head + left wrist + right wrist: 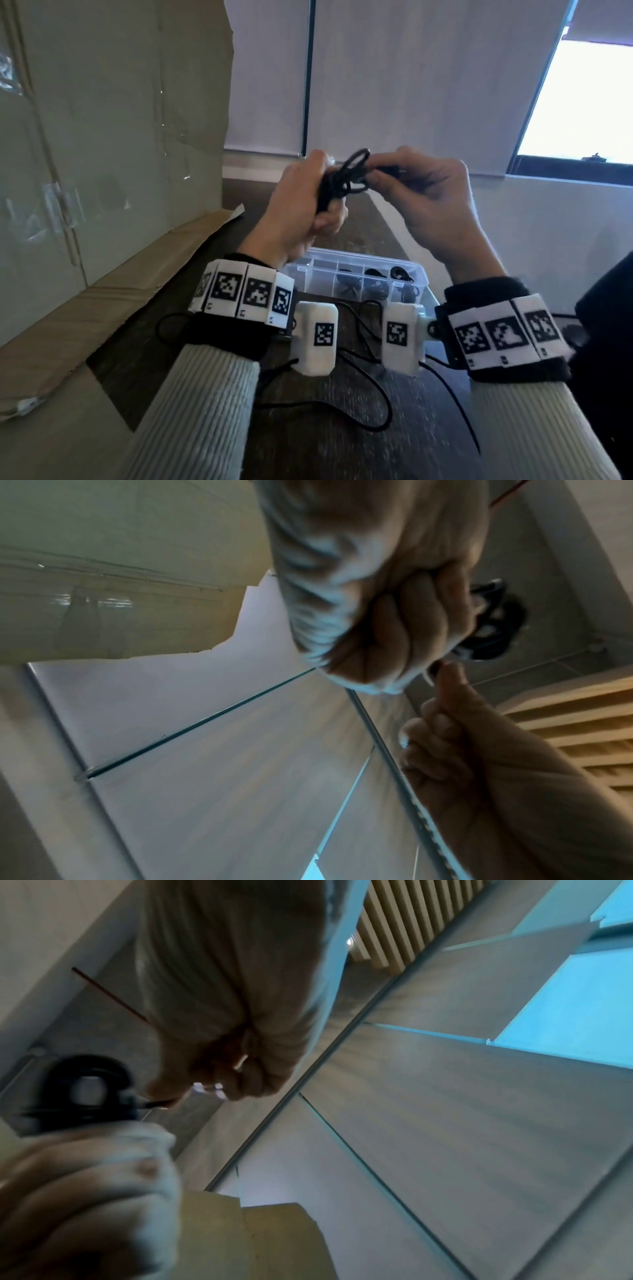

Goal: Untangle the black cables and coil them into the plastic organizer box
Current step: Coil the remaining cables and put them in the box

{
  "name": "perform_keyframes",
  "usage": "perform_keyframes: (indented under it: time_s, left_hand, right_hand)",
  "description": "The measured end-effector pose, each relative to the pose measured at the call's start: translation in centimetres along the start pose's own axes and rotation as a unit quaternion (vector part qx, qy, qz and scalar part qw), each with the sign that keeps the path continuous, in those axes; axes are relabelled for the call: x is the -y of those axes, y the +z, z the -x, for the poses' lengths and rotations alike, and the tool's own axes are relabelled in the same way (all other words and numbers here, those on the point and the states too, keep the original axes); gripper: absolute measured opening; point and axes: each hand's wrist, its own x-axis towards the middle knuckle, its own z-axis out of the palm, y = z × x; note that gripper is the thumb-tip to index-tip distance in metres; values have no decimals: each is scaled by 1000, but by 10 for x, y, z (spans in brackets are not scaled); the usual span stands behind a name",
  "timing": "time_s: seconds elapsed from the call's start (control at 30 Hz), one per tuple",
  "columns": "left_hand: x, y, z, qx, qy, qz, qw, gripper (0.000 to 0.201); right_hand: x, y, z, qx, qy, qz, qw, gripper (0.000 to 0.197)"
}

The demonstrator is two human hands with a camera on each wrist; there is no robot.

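Note:
Both hands are raised above the table with a small bundle of black cable [346, 178] between them. My left hand [301, 205] grips the coiled loops in its fist; the same bundle [493, 620] sticks out past the curled fingers in the left wrist view. My right hand [421, 192] pinches the cable's plug end beside the loops, and the right wrist view shows a blurred loop [85, 1091] near that pinch. Below the hands, the clear plastic organizer box [423, 279] lies open on the table. Several of its compartments hold coiled black cables [376, 277].
A large cardboard sheet [113, 137] leans at the left, its flap reaching over the dark wooden table [325, 445]. Loose thin black cables [376, 404] trail over the table between my forearms. A white wall and a bright window [582, 102] stand behind.

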Motion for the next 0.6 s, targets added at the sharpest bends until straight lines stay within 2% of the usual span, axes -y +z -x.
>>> perform_keyframes:
  time_s: [0.1,0.17,0.23,0.33,0.43,0.53,0.6]
  left_hand:
    - [0,0,-7,-53,-75,112,989,60]
    - [1,-1,-9,-93,-129,171,972,59]
    - [1,-3,-11,-107,-172,221,954,62]
    - [0,-4,-11,-100,-192,266,939,65]
    - [-2,-4,-11,-86,-198,295,931,66]
    - [-2,-7,-10,-55,-217,312,923,66]
    - [-1,-10,-9,-38,-227,316,920,67]
  right_hand:
    - [-8,6,0,-28,-30,124,991,25]
    - [-11,10,2,-21,-65,240,968,23]
    - [-10,14,2,-13,-102,307,946,19]
    - [-5,19,0,-24,-123,301,946,15]
    - [-7,19,1,-48,-98,252,961,17]
    - [-12,20,1,-21,-58,168,984,23]
    - [-13,20,0,4,-49,156,987,25]
